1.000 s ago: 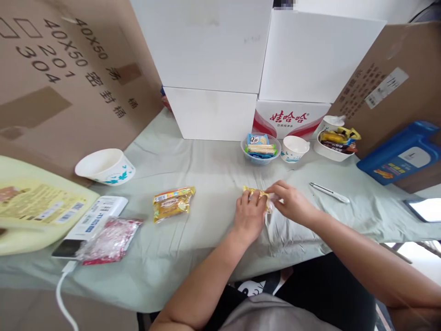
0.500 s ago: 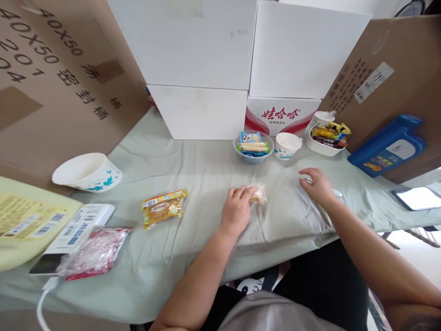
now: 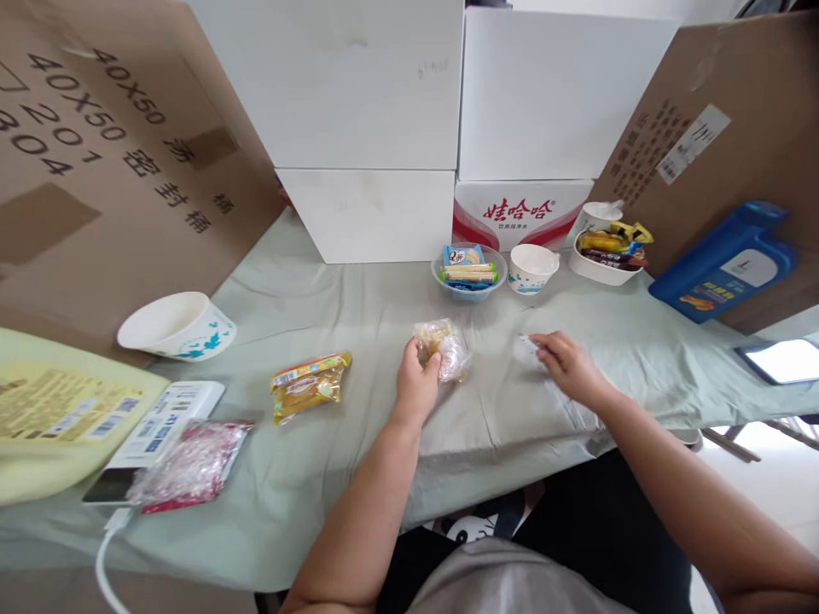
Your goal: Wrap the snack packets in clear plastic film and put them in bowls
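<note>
My left hand (image 3: 419, 384) grips a crumpled clear-wrapped snack (image 3: 453, 351), pale and golden inside, at the middle of the table. Thumb and fingers close on its left edge. To the right, my right hand (image 3: 569, 368) pinches a small whitish, partly see-through piece (image 3: 530, 343) whose kind I cannot make out. On the left lies a yellow packaged snack (image 3: 311, 388), untouched. Beyond my hands stands a clear plastic bowl (image 3: 437, 271) with several small packets, beside a white paper cup (image 3: 533, 271).
White boxes (image 3: 371, 213) wall off the back. A paper bowl (image 3: 179, 326), a power bank (image 3: 182, 405) and a red bubble-wrapped packet (image 3: 198, 460) are at left. At right are a tub of snacks (image 3: 607, 271), a blue bottle (image 3: 723, 260) and a phone (image 3: 784, 362).
My left hand has lifted and turned the wrapped snack, bringing it slightly left. My right hand has moved left and its fingers have closed on the small whitish piece.
</note>
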{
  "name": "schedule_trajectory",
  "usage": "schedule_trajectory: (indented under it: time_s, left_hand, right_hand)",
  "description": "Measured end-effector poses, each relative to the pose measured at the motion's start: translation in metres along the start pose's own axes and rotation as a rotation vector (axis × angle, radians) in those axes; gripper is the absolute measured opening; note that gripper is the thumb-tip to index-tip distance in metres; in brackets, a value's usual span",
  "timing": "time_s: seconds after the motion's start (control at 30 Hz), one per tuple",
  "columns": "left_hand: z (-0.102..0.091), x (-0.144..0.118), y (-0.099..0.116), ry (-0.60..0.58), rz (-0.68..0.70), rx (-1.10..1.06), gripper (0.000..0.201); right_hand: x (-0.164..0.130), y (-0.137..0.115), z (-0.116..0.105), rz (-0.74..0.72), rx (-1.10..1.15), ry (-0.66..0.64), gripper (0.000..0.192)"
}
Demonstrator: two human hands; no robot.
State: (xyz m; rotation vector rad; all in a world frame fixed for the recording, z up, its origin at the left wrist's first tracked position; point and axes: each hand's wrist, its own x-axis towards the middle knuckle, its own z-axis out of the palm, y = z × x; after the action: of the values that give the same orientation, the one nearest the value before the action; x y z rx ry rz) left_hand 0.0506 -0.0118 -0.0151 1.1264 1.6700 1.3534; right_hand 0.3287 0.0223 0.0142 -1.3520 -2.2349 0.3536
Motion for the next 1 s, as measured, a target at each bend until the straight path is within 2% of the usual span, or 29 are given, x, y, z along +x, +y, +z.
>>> schedule_trajectory:
  time_s: [0.07,0.17,0.27,0.33,0.4,0.47,0.57,0.7,0.8,0.9,1.0]
  left_hand:
    - [-0.001,0.0,-0.001,0.035,0.056,0.202,0.043]
    - [-0.007,0.001,0.001,0.085,0.156,0.336,0.051]
    - [-0.015,0.0,0.007,0.192,0.426,0.397,0.056]
    - [-0.018,-0.002,0.012,0.111,0.633,0.466,0.05]
    - [-0.02,-0.004,0.017,-0.08,0.734,0.566,0.043]
    - [-0.022,-0.006,0.02,-0.21,0.712,0.667,0.038]
    - [-0.028,-0.007,0.023,-0.228,0.617,0.745,0.027]
    - [-0.032,-0.007,0.025,-0.298,0.593,0.689,0.016]
    - [-0.03,-0.01,0.027,-0.224,0.542,0.6,0.031]
    - [-0.027,-0.014,0.026,-0.122,0.433,0.516,0.052]
    - [-0.027,-0.014,0.025,-0.134,0.377,0.526,0.058]
  right_hand:
    - [0.003,-0.034,0.013,-0.155,0.109,-0.093,0.036]
    - [0.011,-0.072,0.036,-0.246,0.071,-0.217,0.042]
    - [0.02,-0.088,0.055,-0.296,-0.059,-0.334,0.047]
    - [0.024,-0.09,0.061,-0.323,-0.098,-0.375,0.048]
    - [0.025,-0.087,0.061,-0.329,-0.105,-0.378,0.047]
    - [0.024,-0.082,0.055,-0.313,-0.098,-0.382,0.045]
    - [0.022,-0.073,0.043,-0.216,-0.081,-0.374,0.04]
    - [0.024,-0.079,0.036,-0.069,-0.056,-0.224,0.033]
    - [0.03,-0.099,0.039,-0.089,-0.074,-0.163,0.032]
    - [0.036,-0.112,0.041,-0.16,-0.162,-0.262,0.029]
    - [0.033,-0.1,0.033,-0.22,-0.206,-0.327,0.027]
